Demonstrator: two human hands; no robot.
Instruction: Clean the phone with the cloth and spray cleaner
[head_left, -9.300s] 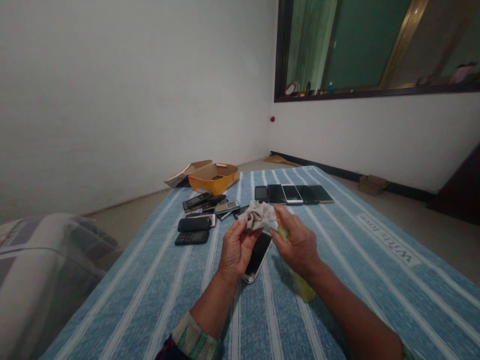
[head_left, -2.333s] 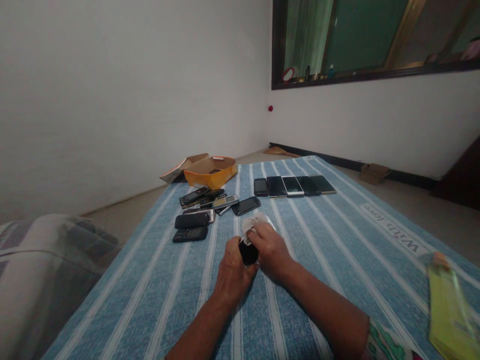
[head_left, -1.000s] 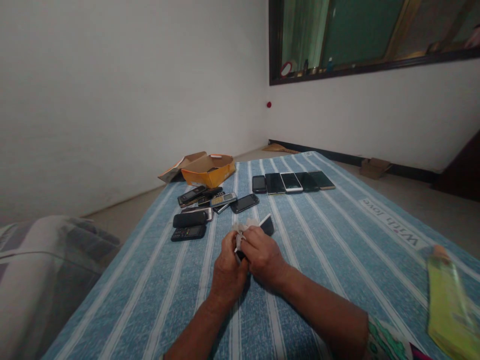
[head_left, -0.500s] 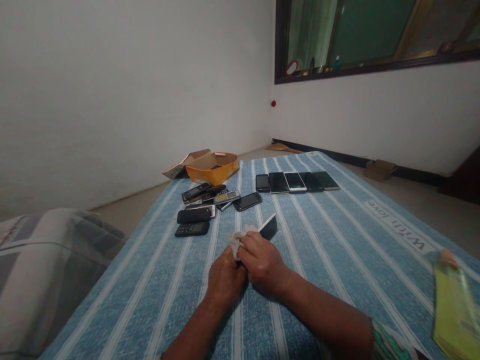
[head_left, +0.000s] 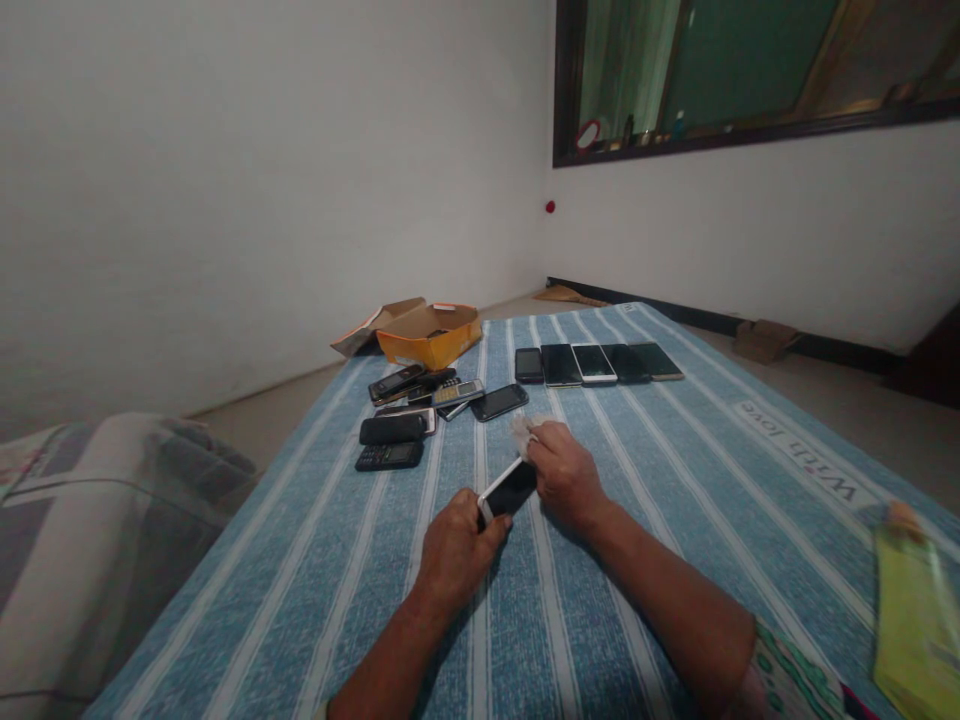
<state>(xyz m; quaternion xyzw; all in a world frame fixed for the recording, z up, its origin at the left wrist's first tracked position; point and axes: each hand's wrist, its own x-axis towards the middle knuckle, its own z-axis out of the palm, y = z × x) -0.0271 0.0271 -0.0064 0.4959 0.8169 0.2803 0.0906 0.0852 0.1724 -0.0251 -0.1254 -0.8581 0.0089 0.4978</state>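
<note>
Black smartphone sits between the hands, the right pinching cloth.

Your right sleeve is a pale fabric printed with green and teal figures, with a dark magenta layer showing past its edge. Your left sleeve shows only as a sliver, too small to assess. Your left hand and right hand are bare.
</note>
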